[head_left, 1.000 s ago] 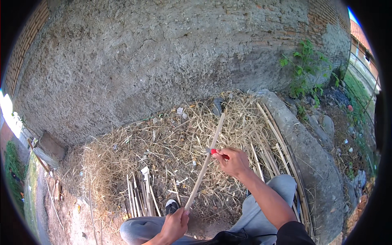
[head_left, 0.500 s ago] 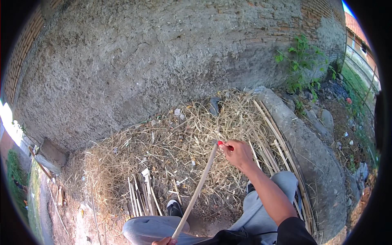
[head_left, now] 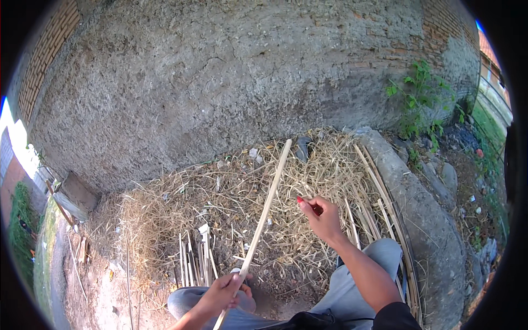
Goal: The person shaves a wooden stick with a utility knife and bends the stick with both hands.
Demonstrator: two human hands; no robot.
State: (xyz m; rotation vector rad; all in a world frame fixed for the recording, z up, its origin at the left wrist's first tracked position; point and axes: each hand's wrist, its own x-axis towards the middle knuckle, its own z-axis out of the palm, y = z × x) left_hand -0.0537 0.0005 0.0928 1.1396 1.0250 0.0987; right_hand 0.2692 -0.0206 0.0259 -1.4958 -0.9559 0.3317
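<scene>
My left hand [head_left: 223, 291] grips the near end of a long pale stick [head_left: 268, 197], low in the view above my knee. The stick slants up and away over a heap of dry straw [head_left: 181, 203], its far tip near the foot of the wall. My right hand [head_left: 323, 219] hovers just right of the stick and apart from it, fingers curled. A small red spot shows at its upper tip. Something dark sits in the curl of the fingers, and I cannot make out what it is.
A rough plastered wall [head_left: 236, 82] rises behind the straw. Short split sticks [head_left: 192, 261] stand bundled at the lower left. Long thin canes [head_left: 379, 203] lie along a curved concrete kerb [head_left: 429, 220] on the right. Green weeds [head_left: 418, 99] and rubble lie beyond it.
My right hand has come off the stick and moved a little right. My left hand, half out of view before, has risen into the picture, still gripping the stick.
</scene>
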